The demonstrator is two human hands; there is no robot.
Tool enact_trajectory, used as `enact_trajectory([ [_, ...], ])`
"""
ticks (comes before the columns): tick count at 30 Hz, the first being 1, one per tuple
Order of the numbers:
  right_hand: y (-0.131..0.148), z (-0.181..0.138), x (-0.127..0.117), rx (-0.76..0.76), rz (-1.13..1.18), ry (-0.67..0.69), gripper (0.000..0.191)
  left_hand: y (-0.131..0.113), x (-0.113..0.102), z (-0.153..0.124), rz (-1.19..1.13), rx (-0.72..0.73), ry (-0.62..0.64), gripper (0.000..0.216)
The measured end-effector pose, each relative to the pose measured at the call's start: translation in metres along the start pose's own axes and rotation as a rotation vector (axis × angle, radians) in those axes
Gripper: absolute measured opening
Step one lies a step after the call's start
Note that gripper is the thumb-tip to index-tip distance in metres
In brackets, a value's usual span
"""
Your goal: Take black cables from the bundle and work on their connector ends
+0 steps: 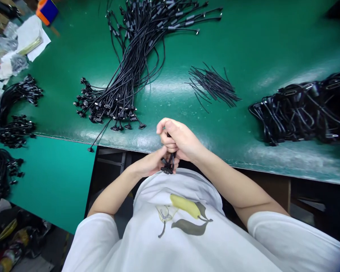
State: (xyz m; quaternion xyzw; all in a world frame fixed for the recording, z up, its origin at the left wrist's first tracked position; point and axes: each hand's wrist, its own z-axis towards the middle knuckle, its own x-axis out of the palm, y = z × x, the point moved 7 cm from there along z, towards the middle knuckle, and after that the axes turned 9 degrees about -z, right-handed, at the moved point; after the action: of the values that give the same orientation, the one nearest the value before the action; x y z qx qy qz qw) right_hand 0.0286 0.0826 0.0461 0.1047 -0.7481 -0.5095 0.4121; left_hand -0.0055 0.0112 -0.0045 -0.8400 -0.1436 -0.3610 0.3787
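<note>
Close to my body, at the table's front edge, both hands are closed around one folded black cable (167,166). Its dark connector end pokes out below the fingers, while most of its length is hidden in the hands. My left hand (155,160) grips the lower part beside the connector. Just above it, touching it, my right hand (177,139) has its fingers curled round the upper part. Beyond the hands lies a large bundle of black cables (136,64) with connectors at both ends. A small heap of short black ties (214,85) rests to its right.
Coiled black cables (303,109) are piled at the right. More cable bundles (11,124) lie at the left, near papers and plastic bags (31,37). An orange and blue object (47,11) sits at the far left. The green table's front edge (243,170) runs before me.
</note>
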Motion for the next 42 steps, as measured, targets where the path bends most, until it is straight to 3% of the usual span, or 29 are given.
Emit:
enact_trajectory([
  [4, 0.006, 0.000, 0.000, 0.030, 0.105, 0.056, 0.051, 0.010, 0.006, 0.001, -0.175, -0.067, 0.110, 0.058],
  [11, 0.009, 0.005, -0.006, 0.072, 0.272, 0.094, 0.052, 0.015, 0.020, 0.009, -0.310, -0.037, 0.113, 0.061],
  [14, 0.008, 0.006, -0.008, 0.042, 0.324, 0.096, 0.053, 0.011, 0.023, 0.010, -0.256, 0.019, 0.052, 0.055],
  [17, 0.010, 0.003, -0.012, -0.022, 0.255, 0.012, 0.053, 0.008, 0.018, 0.009, -0.221, 0.096, -0.052, 0.051],
  [19, 0.013, 0.000, -0.012, -0.036, 0.183, -0.024, 0.052, 0.006, 0.016, 0.009, -0.196, 0.125, -0.056, 0.049],
  [22, 0.016, -0.003, -0.009, -0.006, 0.110, 0.001, 0.052, 0.001, 0.017, 0.008, -0.156, 0.118, 0.013, 0.047],
  [25, 0.019, -0.003, -0.002, 0.005, 0.115, 0.110, 0.054, -0.001, 0.022, 0.007, -0.133, 0.028, 0.132, 0.042],
  [29, 0.017, -0.003, 0.006, 0.020, 0.212, 0.262, 0.056, 0.010, 0.033, 0.009, -0.217, -0.143, 0.307, 0.047],
  [32, 0.016, -0.001, 0.002, 0.009, 0.293, 0.259, 0.056, 0.021, 0.038, 0.014, -0.314, -0.162, 0.340, 0.049],
  [35, 0.014, 0.004, -0.011, 0.000, 0.267, 0.164, 0.055, 0.026, 0.038, 0.017, -0.333, -0.125, 0.261, 0.046],
  [37, 0.009, 0.007, -0.026, 0.000, 0.151, 0.020, 0.054, 0.023, 0.031, 0.017, -0.314, -0.088, 0.137, 0.041],
  [40, 0.005, 0.002, -0.050, -0.114, -0.157, -0.242, 0.055, 0.003, 0.011, 0.013, -0.321, 0.069, -0.083, 0.029],
  [42, -0.003, -0.007, -0.053, -0.210, -0.412, -0.290, 0.065, -0.016, -0.003, 0.008, -0.337, 0.211, -0.185, 0.018],
])
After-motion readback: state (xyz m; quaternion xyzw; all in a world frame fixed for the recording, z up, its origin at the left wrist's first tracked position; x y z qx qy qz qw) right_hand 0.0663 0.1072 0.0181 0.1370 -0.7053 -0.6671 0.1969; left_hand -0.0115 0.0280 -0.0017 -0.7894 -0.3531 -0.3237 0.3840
